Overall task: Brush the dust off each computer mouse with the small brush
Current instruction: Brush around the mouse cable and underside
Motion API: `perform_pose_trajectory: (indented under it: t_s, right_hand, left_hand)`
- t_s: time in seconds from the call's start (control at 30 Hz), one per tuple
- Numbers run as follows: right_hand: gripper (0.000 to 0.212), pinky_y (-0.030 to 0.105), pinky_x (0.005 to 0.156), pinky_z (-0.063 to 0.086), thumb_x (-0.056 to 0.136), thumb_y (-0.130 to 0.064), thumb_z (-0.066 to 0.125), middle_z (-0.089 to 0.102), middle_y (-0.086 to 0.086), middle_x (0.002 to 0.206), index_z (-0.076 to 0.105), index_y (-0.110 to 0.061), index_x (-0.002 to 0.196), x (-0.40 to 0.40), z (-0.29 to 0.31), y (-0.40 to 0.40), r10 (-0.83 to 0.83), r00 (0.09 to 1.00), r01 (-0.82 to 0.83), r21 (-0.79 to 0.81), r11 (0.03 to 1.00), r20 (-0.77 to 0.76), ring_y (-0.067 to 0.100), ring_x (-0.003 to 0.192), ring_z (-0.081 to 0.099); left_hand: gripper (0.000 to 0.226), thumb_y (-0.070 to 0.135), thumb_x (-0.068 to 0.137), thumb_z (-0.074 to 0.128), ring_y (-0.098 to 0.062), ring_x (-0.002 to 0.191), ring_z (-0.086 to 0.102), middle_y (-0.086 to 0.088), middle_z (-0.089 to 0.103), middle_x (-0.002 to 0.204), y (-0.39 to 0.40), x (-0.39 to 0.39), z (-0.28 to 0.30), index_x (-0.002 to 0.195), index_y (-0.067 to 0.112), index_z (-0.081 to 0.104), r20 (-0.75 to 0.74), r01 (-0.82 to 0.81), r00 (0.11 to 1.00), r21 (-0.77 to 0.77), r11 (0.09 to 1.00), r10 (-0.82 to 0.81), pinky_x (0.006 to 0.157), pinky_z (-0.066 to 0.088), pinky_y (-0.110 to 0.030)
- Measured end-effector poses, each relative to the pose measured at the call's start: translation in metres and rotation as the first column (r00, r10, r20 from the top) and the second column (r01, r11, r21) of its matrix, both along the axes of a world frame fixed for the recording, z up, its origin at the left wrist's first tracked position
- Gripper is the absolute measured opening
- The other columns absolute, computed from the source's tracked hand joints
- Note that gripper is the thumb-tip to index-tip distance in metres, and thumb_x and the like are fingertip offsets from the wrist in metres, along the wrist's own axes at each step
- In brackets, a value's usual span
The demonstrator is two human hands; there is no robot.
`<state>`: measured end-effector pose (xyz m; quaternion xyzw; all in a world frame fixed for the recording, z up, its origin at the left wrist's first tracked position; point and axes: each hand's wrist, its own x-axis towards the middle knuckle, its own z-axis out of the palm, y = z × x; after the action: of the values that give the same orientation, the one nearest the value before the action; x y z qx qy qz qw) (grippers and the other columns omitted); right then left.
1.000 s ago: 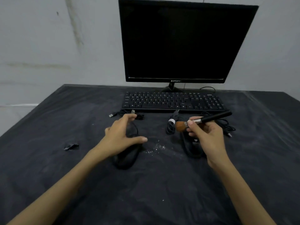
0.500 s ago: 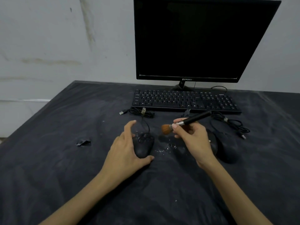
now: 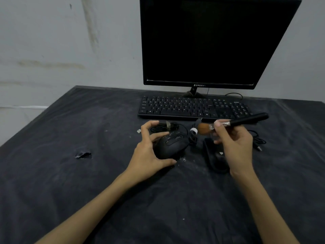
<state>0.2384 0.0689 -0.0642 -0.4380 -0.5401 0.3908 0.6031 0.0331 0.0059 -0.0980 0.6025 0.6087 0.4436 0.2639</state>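
I see 2 black mice on the dark cloth-covered table [image 3: 70,191], both toward its far edge, just in front of the keyboard [image 3: 193,107]. My left hand [image 3: 149,155] cups the left mouse [image 3: 169,147]: thumb along its near side, index finger raised above its far end, so it looks more like steadying than a firm clasp. My right hand [image 3: 233,147] pinches the small brush [image 3: 233,123] at the metal ferrule, bristles pointing left and hanging in the air between the 2 mice, touching neither. The right mouse [image 3: 216,159] lies partly hidden under that hand.

I judge each mouse light, hard and smooth-shelled, apt to skid on the cloth under a sweep, so holding it by the 2 flanks is sensible, leaving the top and wheel free. Its bundled cable [image 3: 165,126] lies just behind and could drag. The brush is light, stiff in the handle, soft at the tip; a grip near the ferrule gives control. White specks [image 3: 182,160] lie on the cloth between the mice.
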Motion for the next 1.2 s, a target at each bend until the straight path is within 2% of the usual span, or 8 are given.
perform_pose_trajectory:
  t_s: [0.2,0.33,0.6,0.8,0.9,1.0,1.1,1.2]
  right_hand:
    - [0.005,0.017,0.072,0.051,0.082,-0.02,0.068,0.071,-0.008,0.085,0.069,-0.021,0.087,-0.037,-0.02,-0.032,0.181,0.937,-0.237,0.162,0.958,0.299,0.003,0.08,0.066]
    - [0.01,0.01,0.071,0.048,0.084,-0.014,0.071,0.07,-0.004,0.088,0.069,-0.018,0.093,-0.016,-0.018,-0.01,-0.068,0.901,-0.041,0.241,0.97,0.427,0.006,0.081,0.064]
    - [0.013,0.013,0.072,0.051,0.082,-0.009,0.073,0.072,-0.009,0.085,0.071,-0.019,0.089,-0.031,-0.021,-0.035,0.129,0.919,-0.212,0.192,0.958,0.373,0.005,0.079,0.068]
    - [0.01,0.027,0.074,0.055,0.084,-0.016,0.072,0.072,-0.005,0.086,0.07,-0.024,0.091,-0.011,-0.018,-0.023,-0.065,0.965,0.014,0.197,0.98,0.254,0.013,0.079,0.069]
    - [0.009,0.037,0.075,0.058,0.084,-0.014,0.071,0.073,-0.003,0.087,0.072,-0.019,0.092,-0.029,-0.019,-0.042,0.189,0.957,-0.221,0.133,0.966,0.222,0.017,0.078,0.07]
    - [0.011,0.043,0.079,0.057,0.084,-0.013,0.071,0.073,-0.006,0.089,0.071,-0.023,0.091,-0.022,-0.02,-0.027,0.056,0.953,-0.111,0.174,0.979,0.297,0.013,0.084,0.07]
    - [0.019,0.041,0.079,0.057,0.085,-0.012,0.071,0.073,-0.007,0.087,0.069,-0.031,0.089,-0.011,-0.018,-0.02,-0.062,0.978,0.024,0.188,0.982,0.197,0.013,0.083,0.07]
    - [0.011,0.027,0.068,0.056,0.083,-0.005,0.069,0.073,0.001,0.09,0.07,-0.014,0.091,-0.027,-0.016,-0.04,0.206,0.978,-0.208,0.101,0.973,0.031,0.013,0.076,0.069]
  left_hand:
    - [0.102,0.018,0.053,0.093,-0.002,0.114,0.059,0.012,0.065,0.121,0.001,0.0,-0.003,0.12,0.047,0.022,0.036,0.001,0.999,0.021,1.0,-0.002,0.105,0.044,-0.037]
    - [0.096,0.018,0.051,0.093,-0.001,0.113,0.059,0.015,0.066,0.118,0.0,-0.003,-0.005,0.111,0.044,0.022,0.037,0.012,0.999,-0.009,1.0,-0.011,0.106,0.043,-0.038]
    - [0.095,0.022,0.047,0.094,-0.005,0.11,0.063,0.007,0.069,0.116,0.0,-0.006,-0.003,0.109,0.04,0.024,0.178,0.021,0.984,-0.038,0.999,-0.014,0.106,0.043,-0.04]
    - [0.09,0.026,0.042,0.093,-0.014,0.111,0.064,0.003,0.07,0.117,0.0,-0.01,0.001,0.102,0.043,0.028,0.388,0.047,0.922,-0.1,0.994,-0.005,0.105,0.044,-0.046]
    - [0.094,0.017,0.041,0.095,-0.017,0.108,0.066,-0.001,0.071,0.114,-0.001,-0.007,0.005,0.105,0.039,0.029,0.45,0.053,0.893,-0.12,0.991,0.007,0.099,0.049,-0.043]
    - [0.092,0.006,0.043,0.088,-0.015,0.099,0.069,-0.002,0.073,0.107,-0.003,-0.007,0.012,0.108,0.034,0.03,0.551,0.029,0.833,-0.149,0.988,0.059,0.081,0.057,-0.03]
    - [0.092,0.007,0.045,0.084,-0.017,0.098,0.07,-0.003,0.072,0.105,-0.003,-0.009,0.018,0.114,0.033,0.029,0.605,0.051,0.793,-0.18,0.982,0.07,0.075,0.058,-0.03]
    - [0.096,0.008,0.043,0.083,-0.02,0.103,0.068,-0.004,0.072,0.105,-0.003,-0.008,0.017,0.118,0.031,0.027,0.59,0.05,0.803,-0.205,0.978,0.083,0.082,0.056,-0.032]
